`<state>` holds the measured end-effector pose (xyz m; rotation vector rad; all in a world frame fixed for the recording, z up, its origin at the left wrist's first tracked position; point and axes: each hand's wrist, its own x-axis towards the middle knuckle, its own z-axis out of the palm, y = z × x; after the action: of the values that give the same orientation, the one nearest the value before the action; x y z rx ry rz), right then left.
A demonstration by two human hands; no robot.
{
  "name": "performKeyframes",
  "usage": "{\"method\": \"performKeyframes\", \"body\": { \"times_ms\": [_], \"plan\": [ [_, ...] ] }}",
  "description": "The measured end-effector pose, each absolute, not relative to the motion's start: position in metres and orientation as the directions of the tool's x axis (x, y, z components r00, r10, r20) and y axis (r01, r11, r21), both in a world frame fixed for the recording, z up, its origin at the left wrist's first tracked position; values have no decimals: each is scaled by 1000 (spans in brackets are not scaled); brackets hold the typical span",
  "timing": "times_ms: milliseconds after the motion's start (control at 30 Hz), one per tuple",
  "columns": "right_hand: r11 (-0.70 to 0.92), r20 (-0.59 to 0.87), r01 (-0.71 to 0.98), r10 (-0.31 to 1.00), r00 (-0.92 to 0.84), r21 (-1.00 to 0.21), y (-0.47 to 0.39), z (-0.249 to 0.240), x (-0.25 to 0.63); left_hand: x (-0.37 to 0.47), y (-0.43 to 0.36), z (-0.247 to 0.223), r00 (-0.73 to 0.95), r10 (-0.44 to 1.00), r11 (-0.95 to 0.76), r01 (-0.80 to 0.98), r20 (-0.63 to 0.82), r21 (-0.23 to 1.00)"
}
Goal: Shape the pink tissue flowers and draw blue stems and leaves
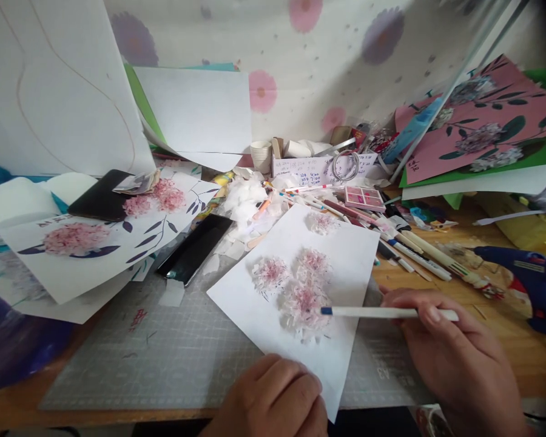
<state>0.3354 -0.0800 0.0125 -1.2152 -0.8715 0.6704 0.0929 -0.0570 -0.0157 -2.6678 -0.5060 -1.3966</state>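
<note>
So the big grey cutting mat point(164, 346) is the base here, and the white sheet point(346, 267) lies askew on top of it. I'd make sure the sheet stays flat so it doesn't skate around mid-stroke. The right hand point(455, 346) is off to the side, thumb and fingers pinched around the back part of a slim white stick point(373, 312). Decent grip imo, far enough back to keep the knuckles clear of the fluff. The left hand point(273, 397) is curled, knuckles up, over the sheet's near edge; can't tell if anything's tucked inside it. Light pressure there should be plenty to anchor the paper. Then there are four fluffy pink-and-white flowers on the sheet, and the lowest flower point(304, 303) looks like the one being worked on. Those petals seem flimsy, so dab, don't squash. Smallest bit: the stick's blue end point(326, 311) is right at that flower's right side, touching or just above, can't say which. I'd keep strokes short and gentle.
</note>
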Motion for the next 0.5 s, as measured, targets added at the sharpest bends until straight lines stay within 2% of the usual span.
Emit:
{"method": "performKeyframes", "body": {
  "times_ms": [100, 167, 233, 367, 500],
  "plan": [
    [212, 204, 39, 852, 482, -976, -82, 14, 337, 90, -56, -9, 585, 269, -935, 350, 766, 61],
    [194, 196, 59, 833, 518, -979, -84, 17, 338, 89, -54, -2, 635, 290, -928, 369, 716, 49],
    [221, 191, 16, 802, 566, -975, -85, 19, 339, 89, -51, 4, 675, 294, -931, 363, 676, 42],
    [213, 177, -2, 820, 545, -977, -83, 20, 346, 90, -48, 12, 690, 284, -936, 352, 666, 34],
    [241, 137, -60, 720, 681, -969, -80, 17, 354, 91, -50, 14, 690, 275, -935, 355, 670, 18]
  ]
}}
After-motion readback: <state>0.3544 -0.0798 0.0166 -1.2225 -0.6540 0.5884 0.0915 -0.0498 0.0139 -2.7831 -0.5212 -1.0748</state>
